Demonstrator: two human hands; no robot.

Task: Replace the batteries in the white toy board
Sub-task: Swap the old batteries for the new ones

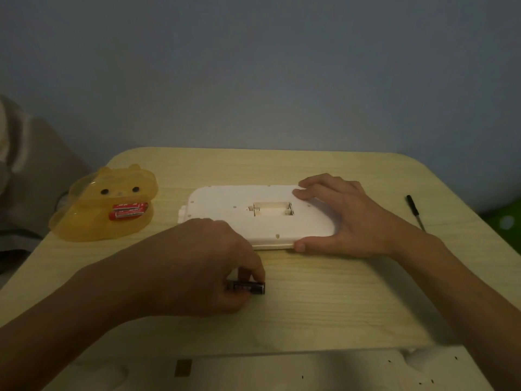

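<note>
The white toy board lies face down in the middle of the table, its battery compartment uncovered and showing no batteries. My right hand rests on the board's right end, thumb at the near edge. In front of the board, my left hand pinches a dark battery that lies against the tabletop. Two red batteries sit inside a translucent yellow cat-shaped container at the left.
A black screwdriver lies at the table's right side. The light wooden table has rounded far corners against a grey wall. White material with small holes sits below the near edge. Someone's sleeve shows at far left.
</note>
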